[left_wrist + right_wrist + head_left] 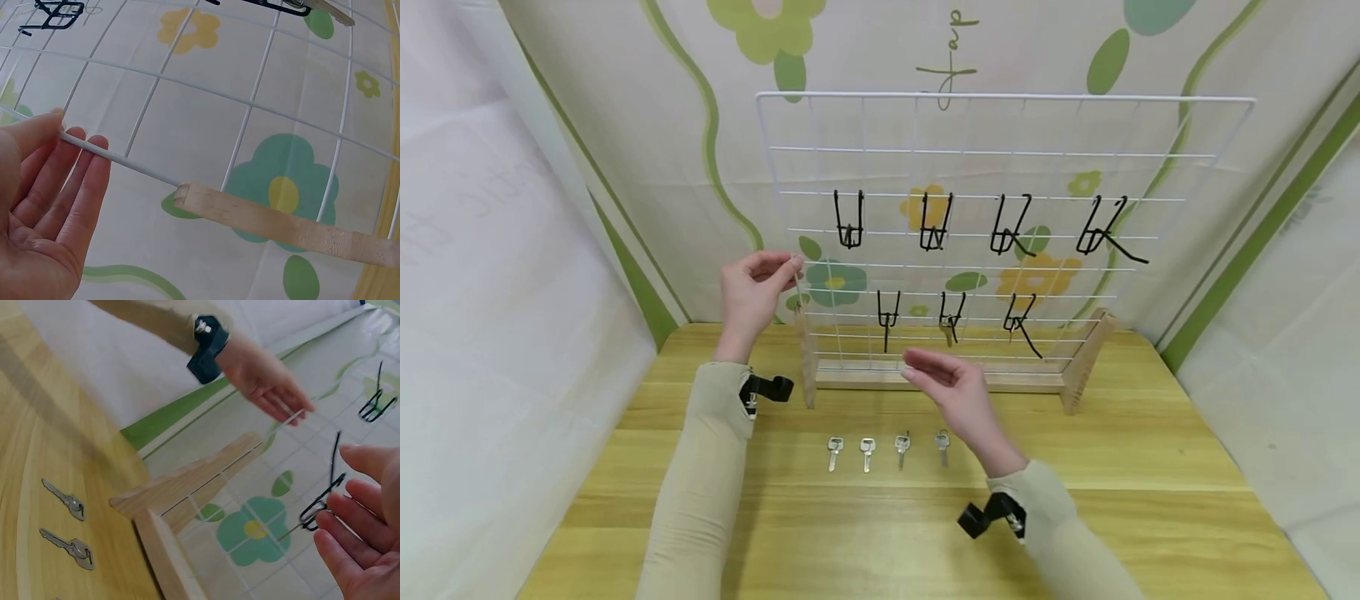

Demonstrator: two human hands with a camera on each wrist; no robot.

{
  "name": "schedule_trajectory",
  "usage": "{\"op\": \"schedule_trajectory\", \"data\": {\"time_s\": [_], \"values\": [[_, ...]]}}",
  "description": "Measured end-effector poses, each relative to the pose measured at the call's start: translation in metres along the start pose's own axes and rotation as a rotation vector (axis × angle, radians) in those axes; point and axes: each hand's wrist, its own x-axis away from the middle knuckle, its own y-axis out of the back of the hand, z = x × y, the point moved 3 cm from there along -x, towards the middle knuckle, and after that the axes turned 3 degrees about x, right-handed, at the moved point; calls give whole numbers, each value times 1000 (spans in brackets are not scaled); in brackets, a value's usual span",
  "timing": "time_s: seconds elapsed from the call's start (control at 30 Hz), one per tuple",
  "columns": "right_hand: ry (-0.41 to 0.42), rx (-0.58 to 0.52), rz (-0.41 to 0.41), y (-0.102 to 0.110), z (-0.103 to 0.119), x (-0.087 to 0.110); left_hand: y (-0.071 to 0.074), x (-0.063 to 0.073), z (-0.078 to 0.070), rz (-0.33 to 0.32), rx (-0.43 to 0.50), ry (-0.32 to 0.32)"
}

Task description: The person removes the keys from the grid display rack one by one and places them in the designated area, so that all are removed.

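Observation:
My left hand (751, 296) pinches the left side wire of a white wire grid rack (1006, 97), just above its wooden foot (250, 215). In the left wrist view, the thumb and fingertips of that hand (53, 194) meet on the wire. My right hand (953, 396) is held in front of the rack's lower part with loosely bent fingers and nothing in them. A black hook (322, 500) appears right beside its fingertips in the right wrist view. A key (950, 331) hangs at the middle lower hook. Several silver keys, including one key (867, 454), lie in a row on the table.
Several black hooks, such as the far right one (1101, 233), form an upper row on the grid; another lower hook (1018, 317) sits at right. A wooden base bar (865, 382) joins the feet on the wooden table (887, 542). Printed cloth (617, 100) hangs behind.

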Motion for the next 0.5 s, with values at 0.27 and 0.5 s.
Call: {"op": "schedule_trajectory", "data": {"time_s": [0.27, 0.5], "values": [[-23, -17, -114, -22, -17, -35, 3, -2, 3, 15, 41, 4], [2, -3, -185, -30, -20, -51, 3, -3, 4, 40, 54, 8]]}}
